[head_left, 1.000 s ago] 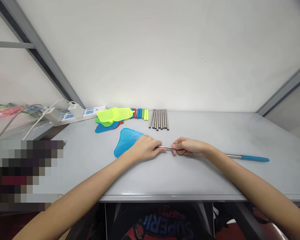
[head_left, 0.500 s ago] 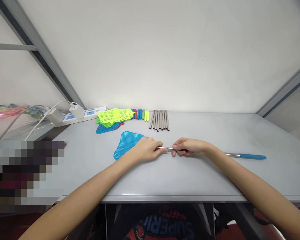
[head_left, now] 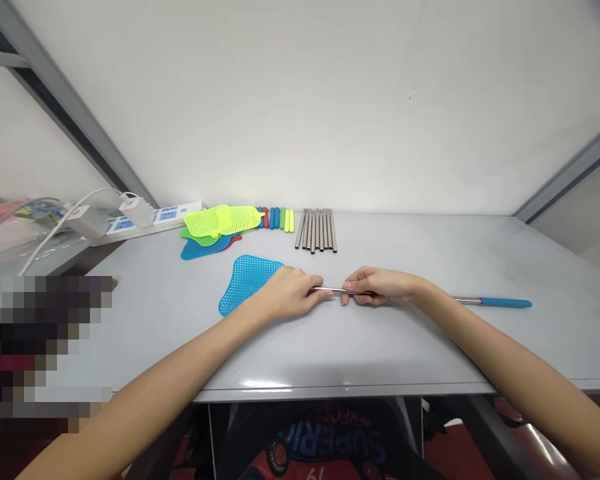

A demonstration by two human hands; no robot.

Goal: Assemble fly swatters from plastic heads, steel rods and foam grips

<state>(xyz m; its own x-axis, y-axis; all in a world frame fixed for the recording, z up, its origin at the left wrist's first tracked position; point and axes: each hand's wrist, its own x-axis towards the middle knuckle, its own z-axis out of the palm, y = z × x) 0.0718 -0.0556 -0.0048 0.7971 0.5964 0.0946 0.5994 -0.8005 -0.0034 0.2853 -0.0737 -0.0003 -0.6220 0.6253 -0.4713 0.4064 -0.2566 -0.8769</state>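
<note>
A blue fly swatter lies across the grey table, its perforated blue head (head_left: 247,283) on the left and its blue grip (head_left: 505,303) on the right. My left hand (head_left: 293,292) is closed around the neck, where the head meets the thin metal rod (head_left: 336,290), and covers that joint. Just to the right, my right hand (head_left: 375,285) pinches the same rod between thumb and fingers. A short stretch of bare rod shows between the two hands. My right hand and forearm hide part of the rod before the grip.
Behind my hands lie several metal rods (head_left: 317,231) side by side. Left of them sit several coloured grips (head_left: 276,219), then a pile of yellow, green, blue and red swatter heads (head_left: 223,221). A power strip (head_left: 153,220) with plugged-in chargers stands at the back left.
The camera view has shifted slightly, so the things on the table appear a little higher and farther left. Both hands keep their hold on the fly swatter, with hardly any change.
</note>
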